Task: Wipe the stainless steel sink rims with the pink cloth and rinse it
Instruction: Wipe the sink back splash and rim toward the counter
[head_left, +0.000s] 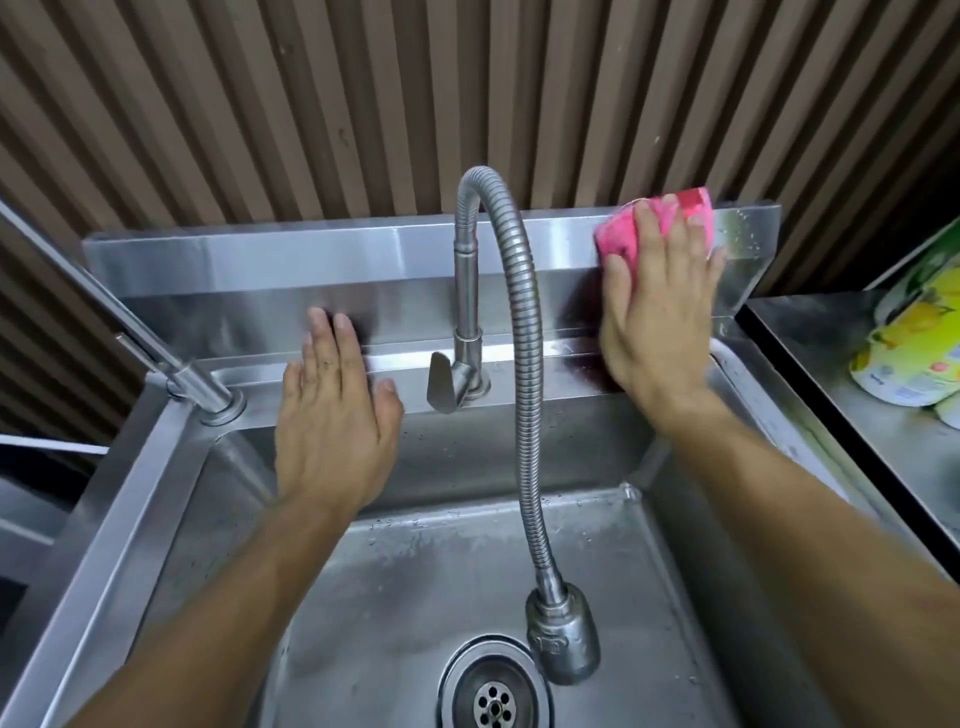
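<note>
The stainless steel sink (130, 519) fills the view, with a raised back rim (311, 249) along the wall. My right hand (657, 312) presses the pink cloth (623, 234) flat against the right end of that back rim; the cloth shows above and beside my fingers. My left hand (332, 415) lies flat, fingers spread and holding nothing, on the back ledge left of the tap. A flexible steel tap (524, 332) arches from the ledge down over the basin, its head above the drain (493, 686). No water is running.
The tap lever (441, 384) points down at the tap's base. A second steel spout (104, 306) slants in from the left over a neighbouring basin. Yellow-green packages (904, 353) lie on the steel counter (831, 332) to the right. Ribbed brown panelling (467, 93) stands behind.
</note>
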